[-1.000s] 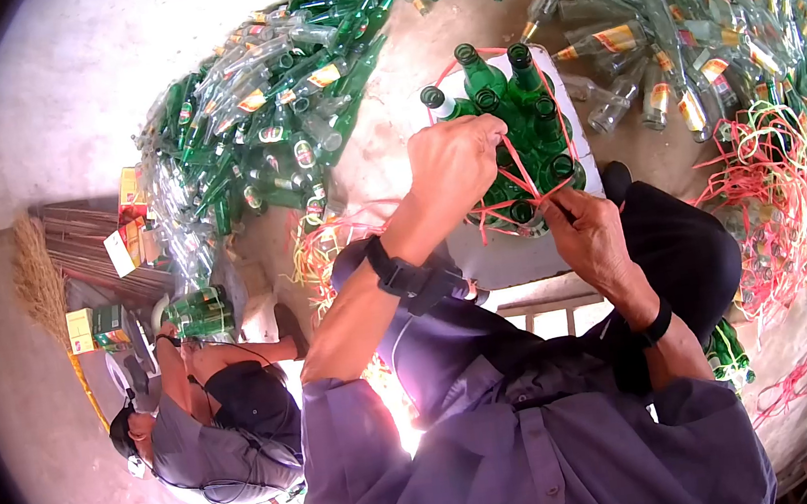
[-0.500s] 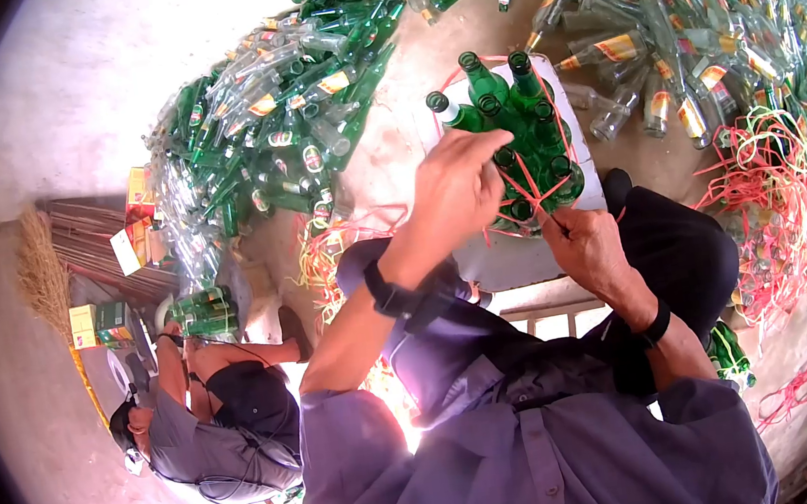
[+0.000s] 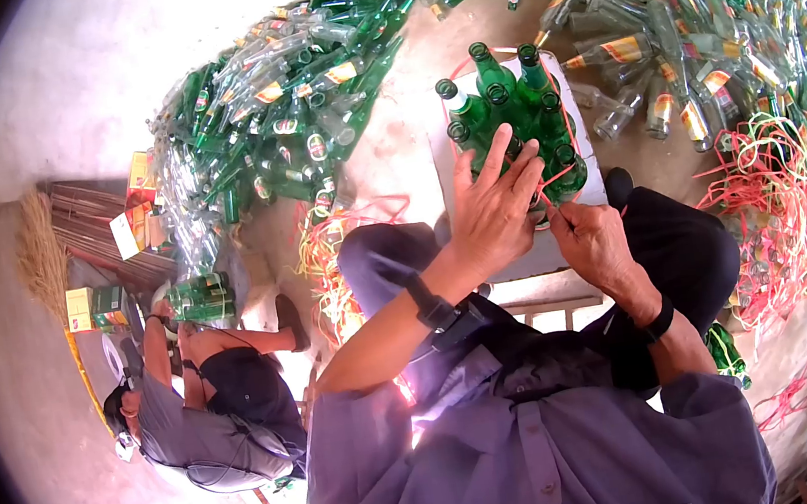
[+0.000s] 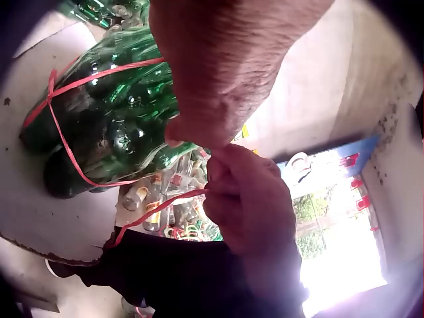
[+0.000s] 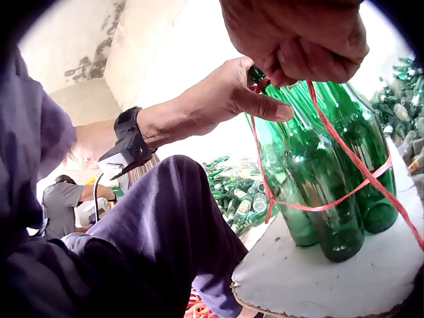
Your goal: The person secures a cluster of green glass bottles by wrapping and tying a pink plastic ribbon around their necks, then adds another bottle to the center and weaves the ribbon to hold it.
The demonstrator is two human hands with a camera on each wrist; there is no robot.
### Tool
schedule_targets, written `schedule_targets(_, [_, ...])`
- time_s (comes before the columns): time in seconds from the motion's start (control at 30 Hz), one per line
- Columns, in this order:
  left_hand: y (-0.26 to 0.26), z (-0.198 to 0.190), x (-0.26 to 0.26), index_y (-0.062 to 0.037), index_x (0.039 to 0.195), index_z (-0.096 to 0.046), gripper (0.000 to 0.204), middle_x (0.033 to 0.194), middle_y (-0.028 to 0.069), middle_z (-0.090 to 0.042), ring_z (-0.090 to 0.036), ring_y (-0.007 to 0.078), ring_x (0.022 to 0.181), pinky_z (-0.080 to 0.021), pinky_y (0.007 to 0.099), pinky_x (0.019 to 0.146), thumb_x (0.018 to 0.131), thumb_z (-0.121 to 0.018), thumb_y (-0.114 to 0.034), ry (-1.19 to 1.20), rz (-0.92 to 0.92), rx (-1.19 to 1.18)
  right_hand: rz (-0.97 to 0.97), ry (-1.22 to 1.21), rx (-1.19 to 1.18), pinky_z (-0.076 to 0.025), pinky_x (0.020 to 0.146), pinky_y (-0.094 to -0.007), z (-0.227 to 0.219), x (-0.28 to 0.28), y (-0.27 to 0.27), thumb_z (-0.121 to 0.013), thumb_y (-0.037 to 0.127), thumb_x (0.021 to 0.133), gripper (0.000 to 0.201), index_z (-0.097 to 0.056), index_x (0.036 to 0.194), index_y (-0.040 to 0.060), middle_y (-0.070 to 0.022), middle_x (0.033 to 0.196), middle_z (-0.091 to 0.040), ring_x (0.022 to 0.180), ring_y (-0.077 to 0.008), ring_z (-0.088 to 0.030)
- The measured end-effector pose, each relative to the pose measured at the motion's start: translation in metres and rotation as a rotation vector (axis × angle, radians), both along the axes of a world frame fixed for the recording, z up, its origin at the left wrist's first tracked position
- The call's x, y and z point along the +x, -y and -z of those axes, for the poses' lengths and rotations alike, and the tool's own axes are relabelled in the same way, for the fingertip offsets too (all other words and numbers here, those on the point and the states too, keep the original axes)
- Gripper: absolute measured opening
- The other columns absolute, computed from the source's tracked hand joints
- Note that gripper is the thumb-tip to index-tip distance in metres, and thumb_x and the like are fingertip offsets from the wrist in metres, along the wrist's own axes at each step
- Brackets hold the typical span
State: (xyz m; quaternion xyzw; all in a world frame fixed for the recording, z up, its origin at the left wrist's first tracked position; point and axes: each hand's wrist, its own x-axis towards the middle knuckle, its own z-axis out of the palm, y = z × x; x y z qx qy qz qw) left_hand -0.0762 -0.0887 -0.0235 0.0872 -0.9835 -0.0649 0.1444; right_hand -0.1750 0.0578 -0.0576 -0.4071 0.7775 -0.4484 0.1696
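At far left a second person (image 3: 207, 417) faces some glass, hands small and hard to make out, beside a pile (image 3: 256, 119) that the top edge cuts off. Next comes the left hand (image 3: 493, 203), released, its fingers spread over the green bottles (image 5: 321, 175) so that some necks are hidden; in the right wrist view its fingertips pass out of sight. The bottles stand bunched on a white board (image 5: 298, 285), long axes upright, mouths up and bases down, with red string (image 5: 358, 163) around them. Just beside, the right hand (image 3: 591, 237) pinches the string, its curled fingers covering the gripped part. Farther right lies a tangle (image 3: 772, 217), its strands too jumbled to count
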Motion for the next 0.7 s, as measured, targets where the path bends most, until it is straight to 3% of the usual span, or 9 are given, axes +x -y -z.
schedule_targets(0.17, [-0.004, 0.000, 0.001, -0.0075, 0.125, -0.058, 0.066, 0.145, 0.0054, -0.057, -0.031, 0.0292, 0.149, -0.030, 0.0543, 0.102, 0.064, -0.081, -0.012, -0.021, -0.033, 0.030, -0.013, -0.129, -0.073, -0.048, 0.053, -0.0486, 0.005, 0.004, -0.005, -0.068, 0.013, 0.088, 0.028, -0.056, 0.066, 0.0021, -0.0213, 0.063, -0.061, 0.059, -0.0416, -0.062])
schedule_targets(0.33, [-0.005, -0.002, 0.002, -0.0103, 0.125, -0.059, 0.061, 0.150, 0.0030, -0.051, -0.031, 0.0250, 0.150, -0.028, 0.0507, 0.100, 0.068, -0.081, -0.018, 0.013, -0.076, 0.057, -0.051, -0.206, -0.077, -0.048, 0.053, -0.0484, 0.014, 0.006, -0.009, -0.068, 0.010, 0.086, 0.022, -0.056, 0.069, 0.0031, -0.0196, 0.063, -0.062, 0.060, -0.0390, -0.064])
schedule_targets(0.53, [-0.006, 0.002, 0.003, -0.0084, 0.123, -0.060, 0.061, 0.146, 0.0036, -0.056, -0.035, 0.0248, 0.148, -0.032, 0.0548, 0.100, 0.066, -0.081, -0.017, -0.052, -0.086, 0.072, -0.071, -0.276, -0.089, -0.048, 0.053, -0.0480, 0.018, 0.009, -0.013, -0.068, 0.010, 0.087, 0.022, -0.055, 0.071, 0.0041, -0.0187, 0.063, -0.061, 0.059, -0.0386, -0.062])
schedule_targets(0.7, [-0.005, 0.002, 0.005, -0.0110, 0.126, -0.058, 0.063, 0.149, 0.0017, -0.053, -0.033, 0.0227, 0.149, -0.032, 0.0516, 0.099, 0.068, -0.081, -0.020, -0.035, -0.095, 0.064, -0.109, -0.322, -0.069, -0.048, 0.052, -0.0472, 0.009, 0.005, -0.019, -0.068, 0.009, 0.086, 0.021, -0.054, 0.071, 0.0041, -0.0175, 0.064, -0.060, 0.058, -0.0381, -0.061])
